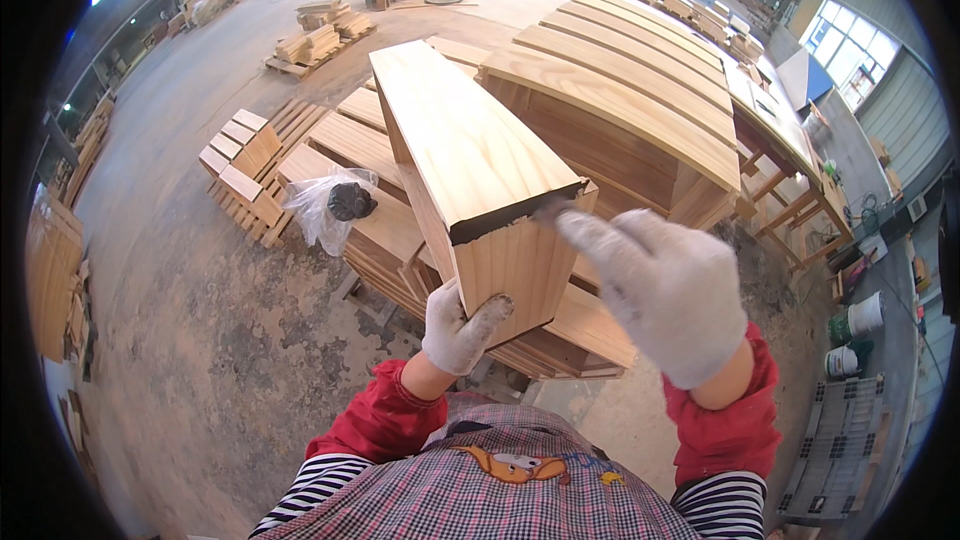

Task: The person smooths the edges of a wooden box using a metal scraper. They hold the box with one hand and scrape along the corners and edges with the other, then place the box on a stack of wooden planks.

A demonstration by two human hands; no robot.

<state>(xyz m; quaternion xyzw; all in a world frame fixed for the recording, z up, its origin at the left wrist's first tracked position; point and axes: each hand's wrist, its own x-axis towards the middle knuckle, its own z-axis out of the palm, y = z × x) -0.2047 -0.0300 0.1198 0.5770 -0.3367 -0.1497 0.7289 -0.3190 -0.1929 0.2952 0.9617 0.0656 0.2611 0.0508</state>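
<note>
A long open-sided box of pale wood (480, 142) rests tilted on other wooden boxes before me. My left hand (466, 326), in a white glove, grips the lower corner of its near end, thumb on the end panel. Dark material (517, 214) lies in an uneven-edged band along the top edge of that end. My right hand (660, 285), gloved too, is at the band's right end, closed around a small blurred tool (551, 211) whose kind I cannot tell. A black lump (351, 201) sits on a clear plastic bag (319, 202) on the boxes to the left.
More wooden boxes (615, 90) stand in a row at the back right. At the left, small wooden boxes (240, 154) sit on a slatted pallet. A worktable (780, 135), white buckets (866, 313) and a grey plastic pallet (832, 442) are on the right.
</note>
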